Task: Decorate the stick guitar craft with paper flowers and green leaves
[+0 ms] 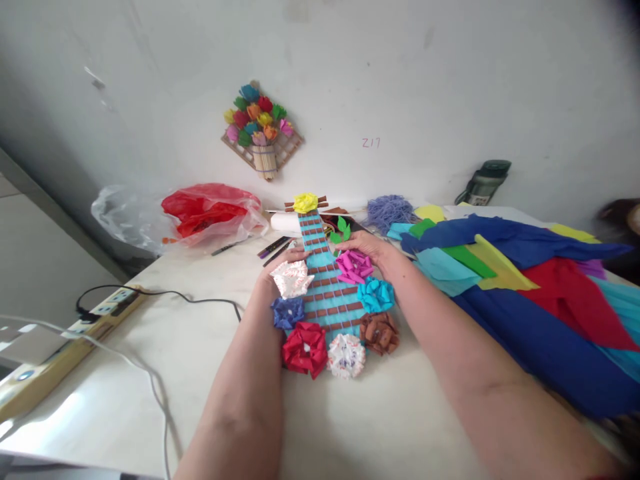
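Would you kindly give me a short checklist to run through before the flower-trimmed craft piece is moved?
1. Hands placed on both sides: ok; left hand and right hand are at opposite edges of the craft piece.
2. Grip firm: cannot tell; flowers partly hide the fingers.
3. Yellow flower at the far end: ok.
4. Green leaves fastened: cannot tell; their base is not clearly visible.
5. Pens well away from the hands: not ok; they lie close beside the left one.
6. Black cord free of the piece: cannot tell; it passes behind the left forearm.
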### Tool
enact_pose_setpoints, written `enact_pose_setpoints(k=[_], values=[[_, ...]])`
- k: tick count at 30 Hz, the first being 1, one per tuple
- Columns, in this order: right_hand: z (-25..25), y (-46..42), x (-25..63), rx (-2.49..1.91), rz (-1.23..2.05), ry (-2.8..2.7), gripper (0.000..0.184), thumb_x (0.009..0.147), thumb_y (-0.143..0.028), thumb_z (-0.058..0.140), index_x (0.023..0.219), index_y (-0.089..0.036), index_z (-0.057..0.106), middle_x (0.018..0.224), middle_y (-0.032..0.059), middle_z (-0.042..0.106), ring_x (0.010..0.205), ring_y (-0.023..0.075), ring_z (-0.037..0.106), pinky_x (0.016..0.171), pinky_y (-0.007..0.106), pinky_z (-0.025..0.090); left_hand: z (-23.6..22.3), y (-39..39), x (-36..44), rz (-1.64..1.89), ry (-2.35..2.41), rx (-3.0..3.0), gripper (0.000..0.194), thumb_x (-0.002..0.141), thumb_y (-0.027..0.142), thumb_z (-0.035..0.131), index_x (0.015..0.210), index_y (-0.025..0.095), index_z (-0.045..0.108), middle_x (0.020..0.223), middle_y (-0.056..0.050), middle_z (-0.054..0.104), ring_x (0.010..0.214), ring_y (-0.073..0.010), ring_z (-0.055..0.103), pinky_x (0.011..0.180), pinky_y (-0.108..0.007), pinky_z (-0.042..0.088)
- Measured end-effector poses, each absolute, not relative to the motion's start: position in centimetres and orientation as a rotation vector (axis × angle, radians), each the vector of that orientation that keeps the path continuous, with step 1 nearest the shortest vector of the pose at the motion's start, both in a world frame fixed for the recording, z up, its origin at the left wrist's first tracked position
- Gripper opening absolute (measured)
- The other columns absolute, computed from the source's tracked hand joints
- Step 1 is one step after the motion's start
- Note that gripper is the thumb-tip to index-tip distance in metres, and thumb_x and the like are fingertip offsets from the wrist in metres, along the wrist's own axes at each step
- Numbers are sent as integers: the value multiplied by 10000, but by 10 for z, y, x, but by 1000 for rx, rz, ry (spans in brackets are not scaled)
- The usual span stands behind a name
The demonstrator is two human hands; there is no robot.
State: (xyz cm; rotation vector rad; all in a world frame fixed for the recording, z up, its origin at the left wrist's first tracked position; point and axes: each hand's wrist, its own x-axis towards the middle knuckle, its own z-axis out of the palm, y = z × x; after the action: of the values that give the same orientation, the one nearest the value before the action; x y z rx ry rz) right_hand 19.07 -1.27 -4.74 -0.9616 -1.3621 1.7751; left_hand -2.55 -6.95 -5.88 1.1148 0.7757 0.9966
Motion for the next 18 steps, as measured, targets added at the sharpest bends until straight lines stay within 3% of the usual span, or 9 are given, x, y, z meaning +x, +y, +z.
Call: enact_pose_setpoints(k=[8, 18], values=[[-57, -5, 196, -891, 1708, -1433, 234, 470, -140, 821, 651, -140, 673, 599, 1, 671, 532, 113, 588, 546, 232, 476, -64, -68, -27, 965, 715, 1001, 230, 808, 61, 519, 983, 111, 659, 734, -55, 707, 614, -180, 653, 641, -276, 487], [-54, -8, 196, -810, 1435, -1631, 238, 427, -220, 818, 607, -151, 679, 599, -27, 645, 560, 101, 558, 614, 255, 443, -69, -65, -29, 1011, 700, 1087, 251, 778, 66, 514, 935, 148, 692, 813, -62, 713, 831, -225, 669, 771, -323, 498]])
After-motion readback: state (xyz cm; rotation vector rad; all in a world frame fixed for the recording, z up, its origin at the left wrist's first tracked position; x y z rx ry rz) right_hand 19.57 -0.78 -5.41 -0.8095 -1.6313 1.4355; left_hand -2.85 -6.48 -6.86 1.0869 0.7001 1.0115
